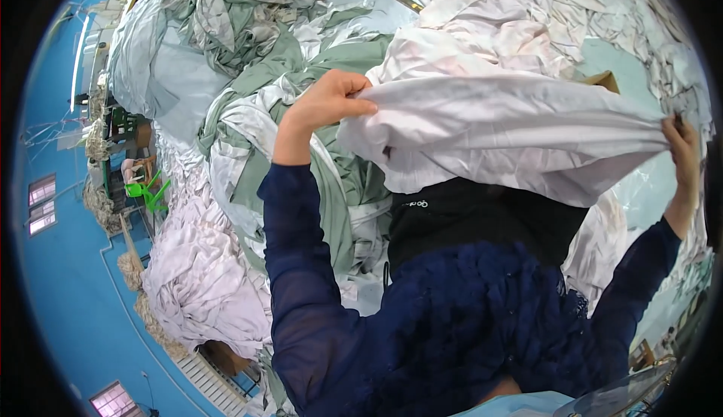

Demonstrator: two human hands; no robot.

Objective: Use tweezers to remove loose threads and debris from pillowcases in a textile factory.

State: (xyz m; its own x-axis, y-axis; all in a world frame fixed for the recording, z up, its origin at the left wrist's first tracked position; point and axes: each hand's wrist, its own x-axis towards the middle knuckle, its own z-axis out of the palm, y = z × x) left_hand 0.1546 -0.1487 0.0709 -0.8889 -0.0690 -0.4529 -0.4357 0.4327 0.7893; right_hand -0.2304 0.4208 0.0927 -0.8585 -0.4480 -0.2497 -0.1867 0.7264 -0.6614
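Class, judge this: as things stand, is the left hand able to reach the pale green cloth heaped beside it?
Probably not freely: the left hand is closed on the white sheet, though the green cloth lies close below it, uncovered.

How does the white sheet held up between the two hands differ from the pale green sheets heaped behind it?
The white sheet is plain white; the green sheets are pale sage. The white sheet is lifted and stretched, pinched at one edge by the left hand and at the other by the right hand; the green sheets lie loose, untouched. The white sheet hangs as one spread piece; the green sheets are tangled together. Both are wrinkled fabric.
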